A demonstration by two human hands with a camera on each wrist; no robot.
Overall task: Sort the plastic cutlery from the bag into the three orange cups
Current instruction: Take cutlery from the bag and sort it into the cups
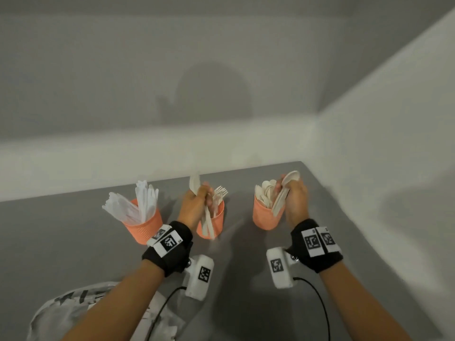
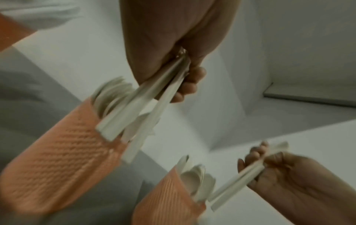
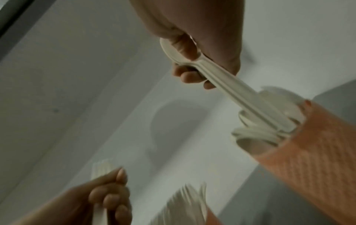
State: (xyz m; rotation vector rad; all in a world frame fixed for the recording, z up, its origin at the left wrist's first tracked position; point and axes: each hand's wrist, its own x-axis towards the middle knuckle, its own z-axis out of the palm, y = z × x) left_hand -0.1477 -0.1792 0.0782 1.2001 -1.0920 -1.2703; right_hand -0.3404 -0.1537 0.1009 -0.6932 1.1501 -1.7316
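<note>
Three orange cups stand in a row on the grey table (image 1: 73, 242). The left cup (image 1: 145, 225) holds clear knives, the middle cup (image 1: 218, 221) forks, the right cup (image 1: 264, 216) cream spoons. My left hand (image 1: 197, 203) grips a small bundle of cream cutlery (image 1: 208, 225) just in front of the middle cup; a blade-like tip sticks up above the fist. My right hand (image 1: 294, 198) grips a few spoons (image 1: 290, 178) with their bowls up, and their handles (image 3: 250, 103) reach down into the right cup (image 3: 308, 144).
The crumpled plastic bag (image 1: 73, 308) lies at the near left, partly under my left forearm. White walls close the table at the back and on the right. Wrist camera cables trail over the table between my arms.
</note>
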